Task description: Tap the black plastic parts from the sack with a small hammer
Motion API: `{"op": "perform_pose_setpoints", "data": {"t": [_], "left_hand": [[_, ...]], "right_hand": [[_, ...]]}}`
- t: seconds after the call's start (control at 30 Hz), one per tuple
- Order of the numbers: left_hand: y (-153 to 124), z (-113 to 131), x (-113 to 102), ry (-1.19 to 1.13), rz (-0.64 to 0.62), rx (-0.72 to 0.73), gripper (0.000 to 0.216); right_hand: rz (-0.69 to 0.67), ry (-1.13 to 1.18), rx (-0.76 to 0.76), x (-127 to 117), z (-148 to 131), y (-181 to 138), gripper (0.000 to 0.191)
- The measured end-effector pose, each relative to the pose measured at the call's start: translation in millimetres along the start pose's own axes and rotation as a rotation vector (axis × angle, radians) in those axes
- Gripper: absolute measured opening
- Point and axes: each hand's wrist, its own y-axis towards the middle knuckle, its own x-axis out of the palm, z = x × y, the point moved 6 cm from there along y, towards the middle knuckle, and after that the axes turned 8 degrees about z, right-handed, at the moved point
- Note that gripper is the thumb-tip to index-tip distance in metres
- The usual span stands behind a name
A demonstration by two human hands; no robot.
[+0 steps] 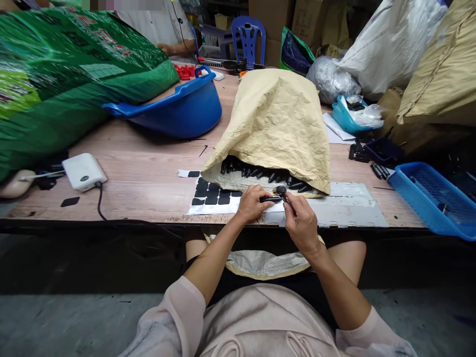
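Note:
My left hand (253, 203) is closed around a small black plastic part (275, 196) at the table's near edge. My right hand (299, 220) pinches the same part from the right, fingers pressed on its round end. Both hands rest over a white backing sheet (208, 208) that carries several black adhesive pads (211, 194). Just behind the hands lies a tan woven sack (275, 124), its open mouth spilling several black plastic parts (260, 173).
A blue basin (186, 109) and a big green sack (55, 74) fill the left. A white adapter (84, 171) with a cable lies near the left edge. A blue tray (431, 198) sits far right. Another person's hand (165, 48) works at the far side.

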Motion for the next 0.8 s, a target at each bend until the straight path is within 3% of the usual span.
{"op": "perform_pose_setpoints", "data": {"t": [0.17,0.37,0.53,0.67,0.8], "left_hand": [[-1,1,-1,0.0,0.015,0.007,0.01],[0,0,1,-0.003,0.025,0.002,0.015],[-1,0,0,-0.02,0.033,-0.008,0.015],[-2,3,-2,-0.014,0.016,0.003,0.017],[-2,7,-4,0.012,0.003,0.01,0.019]], "right_hand": [[-0.076,-0.132,0.006,9,3,-8,0.038],[0.037,-0.114,0.023,-4,7,-6,0.038],[-0.036,-0.139,0.047,-1,14,-9,0.038],[0.141,-0.167,0.123,-33,27,15,0.039],[0.325,-0.402,0.285,-77,68,54,0.044]]}}
